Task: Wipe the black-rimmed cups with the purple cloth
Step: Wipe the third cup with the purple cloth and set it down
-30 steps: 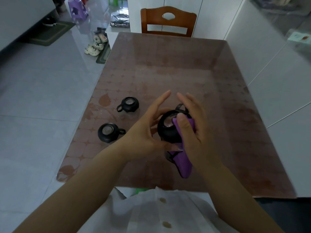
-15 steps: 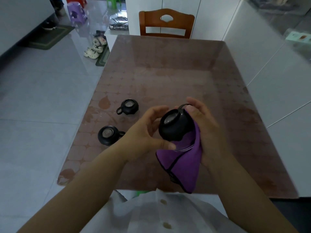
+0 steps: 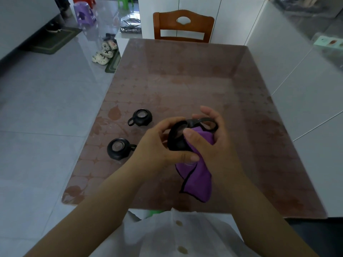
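Nearest, a white buttoned shirt (image 3: 167, 236) is cut off by the lower edge. Above the worktop (image 3: 185, 86), the left hand (image 3: 157, 147) grips a black-rimmed cup (image 3: 177, 139) from the left, its lower wall hidden by the fingers. The right hand (image 3: 209, 143) presses the purple cloth (image 3: 198, 180) to it, thumb over the rim; the cloth's tail hangs below. Beyond, left, two more cups (image 3: 118, 148) (image 3: 141, 117) stand apart on the worktop. A wooden chair (image 3: 183, 26) stands at the far end.
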Tool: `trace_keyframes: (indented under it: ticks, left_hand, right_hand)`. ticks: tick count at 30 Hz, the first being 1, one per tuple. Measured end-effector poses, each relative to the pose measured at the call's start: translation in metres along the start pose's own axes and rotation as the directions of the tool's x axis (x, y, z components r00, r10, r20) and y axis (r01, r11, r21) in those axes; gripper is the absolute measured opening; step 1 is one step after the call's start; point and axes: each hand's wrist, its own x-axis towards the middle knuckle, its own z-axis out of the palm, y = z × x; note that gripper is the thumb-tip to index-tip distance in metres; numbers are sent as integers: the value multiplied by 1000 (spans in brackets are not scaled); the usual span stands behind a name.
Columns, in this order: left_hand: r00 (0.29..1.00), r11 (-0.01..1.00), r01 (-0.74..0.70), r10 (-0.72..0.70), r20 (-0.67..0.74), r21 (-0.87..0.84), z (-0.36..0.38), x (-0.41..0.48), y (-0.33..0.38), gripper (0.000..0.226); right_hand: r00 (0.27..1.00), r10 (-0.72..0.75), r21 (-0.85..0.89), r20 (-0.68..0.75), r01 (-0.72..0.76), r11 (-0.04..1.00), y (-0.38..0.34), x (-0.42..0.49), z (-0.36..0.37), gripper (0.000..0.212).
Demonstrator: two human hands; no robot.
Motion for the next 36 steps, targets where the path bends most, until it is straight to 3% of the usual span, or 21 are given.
trace_keyframes:
  ticks: [4,11,16,21,25,29,33,35,36]
  left_hand:
    - [1000,999,-8,9,22,-45,1,0,1,77]
    - [1000,990,10,-8,16,-143,-2,2,-7,70]
    - [998,984,40,-33,45,-173,-3,2,-14,67]
    - [997,975,39,-22,79,-220,3,0,-14,69]
    - [994,968,38,-11,112,-246,-2,1,-14,80]
    - [989,956,91,-53,140,-279,-5,0,-20,81]
    - [967,961,114,-50,250,-251,-14,0,-23,76]
    - [955,949,119,-29,295,-293,-15,0,-19,81]
    - [950,944,114,-13,312,-310,-15,1,-17,84]
  right_hand:
    - [999,-17,38,49,15,999,-2,4,-6,47]
    - [983,-22,212,184,-18,977,2,4,-22,52]
    - [972,-40,144,230,6,990,-1,-2,-32,59]
    - [970,-140,-114,199,165,980,-10,-1,-17,53]
    - [963,-136,44,231,129,991,-3,-2,-24,54]
    - [936,-86,42,342,76,996,8,-7,-42,55]
    - [972,-5,369,237,-85,925,2,1,-54,58]
    - [975,-24,419,222,-73,905,-7,8,-49,59]
    - [969,-29,405,244,-74,912,-11,10,-44,50]
